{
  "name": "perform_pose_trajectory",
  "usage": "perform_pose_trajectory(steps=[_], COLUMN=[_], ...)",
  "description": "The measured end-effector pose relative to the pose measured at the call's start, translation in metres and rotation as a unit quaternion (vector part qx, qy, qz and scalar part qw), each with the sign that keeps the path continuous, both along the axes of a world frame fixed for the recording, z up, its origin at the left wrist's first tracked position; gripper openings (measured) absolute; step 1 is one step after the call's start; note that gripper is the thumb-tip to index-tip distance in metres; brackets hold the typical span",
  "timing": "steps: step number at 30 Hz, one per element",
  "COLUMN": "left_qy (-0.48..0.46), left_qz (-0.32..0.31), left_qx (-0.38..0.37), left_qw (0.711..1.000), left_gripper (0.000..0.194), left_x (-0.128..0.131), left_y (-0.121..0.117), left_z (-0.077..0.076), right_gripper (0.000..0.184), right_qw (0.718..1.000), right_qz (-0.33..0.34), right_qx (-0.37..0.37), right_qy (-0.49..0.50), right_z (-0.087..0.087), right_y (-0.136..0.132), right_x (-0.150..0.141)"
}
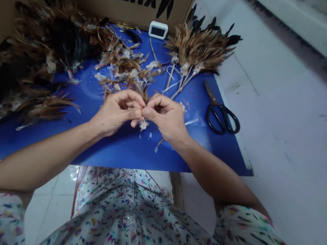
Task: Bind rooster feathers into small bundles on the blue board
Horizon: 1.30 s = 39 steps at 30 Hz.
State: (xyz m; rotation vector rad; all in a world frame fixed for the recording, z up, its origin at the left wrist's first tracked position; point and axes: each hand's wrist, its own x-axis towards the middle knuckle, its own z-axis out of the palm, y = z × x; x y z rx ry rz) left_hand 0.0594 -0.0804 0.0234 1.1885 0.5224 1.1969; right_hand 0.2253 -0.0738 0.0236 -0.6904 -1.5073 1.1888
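Note:
My left hand (119, 111) and my right hand (165, 116) meet fingertip to fingertip above the front of the blue table (121, 149). Both pinch a small tuft of brown feathers (144, 91); its tips rise above my fingers, and its pale fluffy base (143, 125) pokes out below. Most of the tuft is hidden by my fingers. Just beyond my hands lies a loose scatter of brown and white feathers (129, 64).
Large heaps of brown and black feathers (55, 37) cover the left. Feather bunches on sticks (199, 49) lie at the back right, near black-handled scissors (222, 115). Behind stand a small white digital clock (158, 30) and a cardboard box (123, 3). A wall (293, 111) borders the right.

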Motion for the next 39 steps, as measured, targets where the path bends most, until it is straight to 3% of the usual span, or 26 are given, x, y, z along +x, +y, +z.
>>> perform_pose_trajectory(steps=[7,25,32,39], left_qy=[0.009,0.033,0.051,0.063], left_qz=[0.007,0.049,0.084,0.108], left_qx=[-0.017,-0.013,0.008,0.006], left_qw=[1.0,0.998,0.995,0.992], left_gripper=[0.035,0.042,0.038,0.036], left_x=[0.003,0.008,0.007,0.007], left_y=[-0.001,-0.005,-0.003,-0.004], left_z=[0.005,0.007,0.002,0.0], right_gripper=[0.044,0.041,0.037,0.037], right_qw=[1.0,1.0,0.989,0.967], right_qz=[-0.006,0.003,-0.069,-0.1], right_qx=[-0.002,-0.005,0.098,0.196], right_qy=[-0.019,-0.003,-0.087,-0.127], right_z=[0.002,-0.002,0.008,0.008], right_y=[0.001,0.002,0.003,0.001], right_x=[0.001,0.0,0.007,0.007])
